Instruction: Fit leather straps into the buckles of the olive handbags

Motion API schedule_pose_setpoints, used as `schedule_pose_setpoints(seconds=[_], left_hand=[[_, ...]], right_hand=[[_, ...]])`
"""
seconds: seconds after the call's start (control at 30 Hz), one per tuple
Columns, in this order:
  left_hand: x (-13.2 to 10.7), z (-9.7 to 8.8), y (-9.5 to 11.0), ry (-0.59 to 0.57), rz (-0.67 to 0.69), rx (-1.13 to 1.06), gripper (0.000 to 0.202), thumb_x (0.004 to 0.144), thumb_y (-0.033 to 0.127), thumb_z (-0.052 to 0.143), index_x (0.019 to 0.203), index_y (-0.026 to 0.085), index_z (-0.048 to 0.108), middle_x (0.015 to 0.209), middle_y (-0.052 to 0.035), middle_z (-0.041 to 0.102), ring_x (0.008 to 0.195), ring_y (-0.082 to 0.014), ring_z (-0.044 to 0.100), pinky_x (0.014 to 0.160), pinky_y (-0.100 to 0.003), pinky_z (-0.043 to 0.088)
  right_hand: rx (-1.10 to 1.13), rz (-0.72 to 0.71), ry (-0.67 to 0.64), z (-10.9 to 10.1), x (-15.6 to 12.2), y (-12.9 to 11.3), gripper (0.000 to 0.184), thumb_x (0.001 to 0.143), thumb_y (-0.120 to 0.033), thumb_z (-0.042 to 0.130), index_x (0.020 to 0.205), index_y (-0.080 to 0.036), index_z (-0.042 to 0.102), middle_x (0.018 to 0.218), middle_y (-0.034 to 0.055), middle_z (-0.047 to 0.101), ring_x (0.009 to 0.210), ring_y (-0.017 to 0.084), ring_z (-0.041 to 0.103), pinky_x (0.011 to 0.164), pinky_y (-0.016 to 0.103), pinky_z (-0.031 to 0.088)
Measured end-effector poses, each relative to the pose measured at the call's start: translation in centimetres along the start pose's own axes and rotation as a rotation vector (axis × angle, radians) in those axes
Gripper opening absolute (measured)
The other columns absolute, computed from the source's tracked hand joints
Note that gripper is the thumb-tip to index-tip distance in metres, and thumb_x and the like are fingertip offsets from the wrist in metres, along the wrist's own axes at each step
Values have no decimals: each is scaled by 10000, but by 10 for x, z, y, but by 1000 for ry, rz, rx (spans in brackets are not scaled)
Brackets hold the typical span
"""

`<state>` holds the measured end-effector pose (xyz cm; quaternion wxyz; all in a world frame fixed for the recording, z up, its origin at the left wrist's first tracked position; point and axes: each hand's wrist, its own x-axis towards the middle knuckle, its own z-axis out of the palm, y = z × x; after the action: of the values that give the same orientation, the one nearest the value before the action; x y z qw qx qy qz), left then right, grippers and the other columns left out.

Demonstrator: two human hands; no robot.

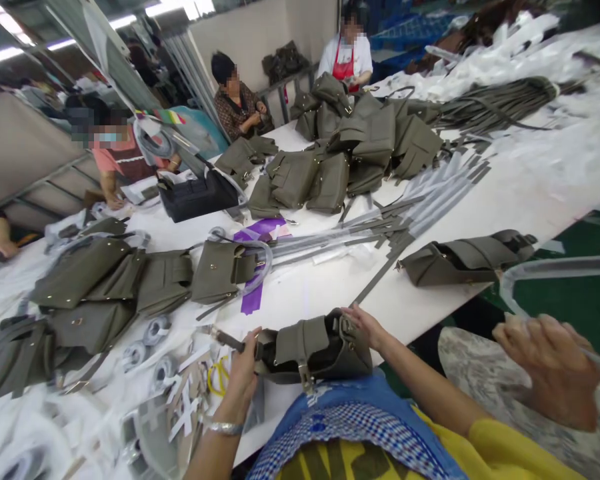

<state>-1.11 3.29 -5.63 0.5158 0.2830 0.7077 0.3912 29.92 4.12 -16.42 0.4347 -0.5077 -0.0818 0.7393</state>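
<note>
An olive-grey handbag (pixel 300 347) rests at the table's near edge against my apron, its flap and buckled strap facing up. My left hand (pixel 244 365) is closed around the bag's left end, where a short strap with a metal buckle (pixel 225 338) sticks out. At the opposite end, my right hand (pixel 367 327) grips the upper corner, its fingertips partly hidden behind the bag. Yellow-handled scissors (pixel 218 377) lie among paper scraps beside my left hand.
Another handbag (pixel 467 257) lies to the right, near a co-worker's hand (pixel 550 367) holding a plastic-wrapped strap (pixel 555 268). Bags pile up at left (pixel 90 287) and ahead (pixel 355 140). Loose straps (pixel 400 213) cross the table (pixel 300 283). Tape rolls (pixel 157 329) sit left; co-workers sit beyond.
</note>
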Motion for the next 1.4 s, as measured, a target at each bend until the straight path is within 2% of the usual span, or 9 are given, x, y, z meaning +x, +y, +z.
schedule_pose_setpoints(seconds=[0.13, 0.27, 0.4, 0.53, 0.67, 0.8, 1.1, 1.27, 1.4], left_hand=[[-27, 13, -33, -19, 28, 86, 443, 847, 545, 537, 1111, 208, 650, 1216, -64, 640, 1195, -223, 546, 1075, -378, 372], [-43, 18, -41, -65, 23, 53, 465, 838, 476, 602, 1228, 224, 567, 1315, -75, 574, 1254, -220, 499, 1096, -380, 357], [-56, 5, -6, 16, 82, -21, 719, 847, 384, 622, 1448, 291, 239, 1418, -101, 469, 1289, -229, 468, 1083, -429, 366], [-80, 7, 53, 290, 605, 204, 753, 846, 353, 621, 1465, 291, 196, 1510, -76, 325, 1385, -232, 317, 1154, -427, 246], [-83, 42, 63, -130, 774, 639, 498, 817, 329, 636, 1299, 270, 523, 1399, -51, 492, 1345, -246, 373, 1166, -419, 216], [-57, 82, 24, -607, 616, 965, 822, 644, 343, 788, 1385, 263, 439, 1442, -120, 435, 1330, -355, 372, 1107, -498, 265], [-1, 94, 5, -477, 744, 1295, 915, 704, 366, 747, 1467, 238, 257, 1236, -121, 578, 1107, -315, 538, 950, -399, 391], [-11, 102, -14, -341, 850, 1302, 786, 779, 191, 657, 1461, 227, 268, 1274, -141, 531, 1135, -314, 510, 961, -441, 371], [-23, 95, -23, -427, 813, 1166, 742, 754, 220, 677, 1422, 270, 357, 1359, -118, 485, 1231, -319, 460, 1035, -480, 333]], right_hand=[[-196, -180, 158, -19, -28, -18, 367, 853, -522, 556, 1040, -229, 674, 1213, 77, 648, 1225, 246, 517, 1086, 464, 322], [-506, -412, -25, 2, -64, -33, 468, 828, -495, 603, 1245, -283, 591, 1381, 37, 522, 1330, 242, 394, 1139, 455, 234], [-821, -605, -171, 24, -81, -24, 716, 719, -367, 729, 1378, -302, 455, 1471, 22, 406, 1375, 252, 317, 1169, 458, 181], [-948, -689, -133, 26, -79, -10, 634, 767, -258, 632, 1378, -275, 462, 1429, 43, 455, 1335, 244, 387, 1152, 449, 255], [-975, -717, -132, 20, -75, -9, 564, 771, -210, 590, 1326, -288, 526, 1369, 42, 521, 1283, 253, 455, 1122, 462, 313], [-1096, -755, -130, 20, -79, -13, 574, 786, -190, 562, 1351, -273, 500, 1405, 67, 480, 1290, 260, 448, 1100, 460, 350], [-1351, -961, -315, 23, -101, -11, 771, 700, 38, 461, 1395, -294, 433, 1555, 33, 228, 1423, 271, 192, 1144, 515, 234], [-1213, -842, -460, 20, -106, -15, 600, 736, -130, 643, 1305, -295, 548, 1492, 62, 371, 1387, 314, 281, 1119, 541, 259], [-801, -669, -91, 4, -78, -30, 318, 839, -343, 580, 1140, -283, 666, 1152, 64, 670, 1060, 237, 615, 980, 429, 471]])
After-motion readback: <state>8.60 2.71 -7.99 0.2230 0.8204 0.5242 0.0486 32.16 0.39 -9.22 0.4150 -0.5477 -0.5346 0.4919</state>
